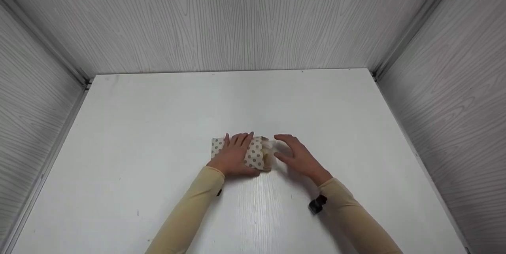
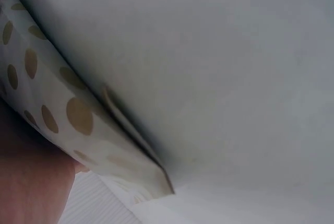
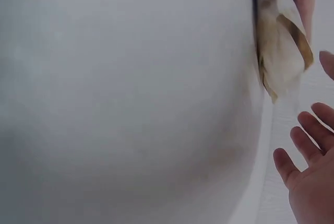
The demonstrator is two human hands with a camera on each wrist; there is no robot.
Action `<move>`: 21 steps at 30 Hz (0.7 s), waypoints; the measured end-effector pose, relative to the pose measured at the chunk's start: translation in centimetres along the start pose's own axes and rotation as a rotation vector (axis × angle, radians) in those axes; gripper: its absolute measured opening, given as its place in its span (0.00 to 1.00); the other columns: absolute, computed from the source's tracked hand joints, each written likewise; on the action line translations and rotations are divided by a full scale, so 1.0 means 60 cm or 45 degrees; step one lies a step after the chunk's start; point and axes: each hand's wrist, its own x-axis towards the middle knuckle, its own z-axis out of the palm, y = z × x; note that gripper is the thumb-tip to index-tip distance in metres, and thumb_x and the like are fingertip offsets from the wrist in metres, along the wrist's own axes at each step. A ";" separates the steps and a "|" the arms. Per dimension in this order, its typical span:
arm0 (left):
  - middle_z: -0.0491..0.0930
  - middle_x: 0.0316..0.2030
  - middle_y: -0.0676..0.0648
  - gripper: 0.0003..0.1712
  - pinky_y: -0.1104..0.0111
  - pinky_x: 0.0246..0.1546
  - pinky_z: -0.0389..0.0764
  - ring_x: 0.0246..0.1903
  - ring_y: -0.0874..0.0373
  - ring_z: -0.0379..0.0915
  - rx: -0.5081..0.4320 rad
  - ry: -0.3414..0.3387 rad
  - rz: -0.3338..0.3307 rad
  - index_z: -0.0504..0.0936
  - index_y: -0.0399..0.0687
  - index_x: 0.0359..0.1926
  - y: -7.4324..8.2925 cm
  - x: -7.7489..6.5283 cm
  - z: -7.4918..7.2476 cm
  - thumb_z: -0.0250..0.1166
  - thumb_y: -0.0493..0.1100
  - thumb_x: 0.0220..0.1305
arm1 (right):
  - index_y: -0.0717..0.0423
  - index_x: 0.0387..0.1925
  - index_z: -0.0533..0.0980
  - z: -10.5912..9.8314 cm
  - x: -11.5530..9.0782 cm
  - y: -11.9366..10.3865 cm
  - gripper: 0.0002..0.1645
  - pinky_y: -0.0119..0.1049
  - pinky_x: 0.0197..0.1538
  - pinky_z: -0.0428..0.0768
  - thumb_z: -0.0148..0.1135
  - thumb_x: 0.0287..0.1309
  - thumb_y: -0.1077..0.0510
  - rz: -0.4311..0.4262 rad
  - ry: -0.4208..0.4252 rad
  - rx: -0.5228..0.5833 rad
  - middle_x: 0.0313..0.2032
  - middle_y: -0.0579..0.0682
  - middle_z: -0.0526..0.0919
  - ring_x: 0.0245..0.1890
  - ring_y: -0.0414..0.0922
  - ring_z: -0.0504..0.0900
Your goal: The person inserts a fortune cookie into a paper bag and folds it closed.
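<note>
A white paper bag with tan-grey dots (image 1: 253, 158) lies flat on the table, its open end facing right. My left hand (image 1: 234, 160) rests on top of it with fingers spread, the thumb along the near edge. Some pale, see-through wrap (image 1: 268, 152) sticks out of the bag's mouth; what it covers is hidden. Just right of that mouth, my right hand (image 1: 299, 160) hovers with loosely bent fingers apart and holds nothing. In the right wrist view the bag's brown-edged mouth (image 3: 282, 46) gapes near those fingers. A folded edge of the dotted bag (image 2: 83, 114) shows in the left wrist view.
The white table (image 1: 158, 107) is bounded by a grey wood-grain back wall (image 1: 237, 20) and side panels to left (image 1: 35, 88) and right (image 1: 446, 88). A small black device (image 1: 317, 204) is strapped at the right wrist.
</note>
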 end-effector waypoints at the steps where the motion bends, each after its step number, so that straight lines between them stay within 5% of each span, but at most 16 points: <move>1: 0.52 0.73 0.42 0.72 0.46 0.71 0.35 0.73 0.48 0.42 -0.001 0.002 0.002 0.44 0.47 0.78 0.000 0.000 0.000 0.69 0.76 0.44 | 0.56 0.68 0.67 -0.004 -0.003 0.000 0.31 0.51 0.68 0.61 0.59 0.68 0.51 0.004 0.009 -0.018 0.66 0.51 0.69 0.68 0.50 0.62; 11: 0.53 0.73 0.41 0.71 0.45 0.70 0.34 0.73 0.48 0.43 -0.001 0.005 0.010 0.46 0.46 0.78 0.002 0.002 -0.002 0.69 0.75 0.44 | 0.57 0.63 0.75 -0.015 -0.028 0.005 0.22 0.49 0.65 0.68 0.54 0.68 0.64 -0.099 -0.064 -0.063 0.60 0.52 0.77 0.62 0.51 0.72; 21: 0.55 0.72 0.42 0.71 0.45 0.70 0.36 0.72 0.49 0.44 0.028 0.002 0.019 0.46 0.47 0.78 0.001 0.004 -0.002 0.69 0.76 0.44 | 0.62 0.64 0.72 -0.003 -0.027 -0.007 0.24 0.51 0.64 0.69 0.55 0.69 0.62 -0.114 -0.170 -0.194 0.60 0.57 0.74 0.62 0.55 0.70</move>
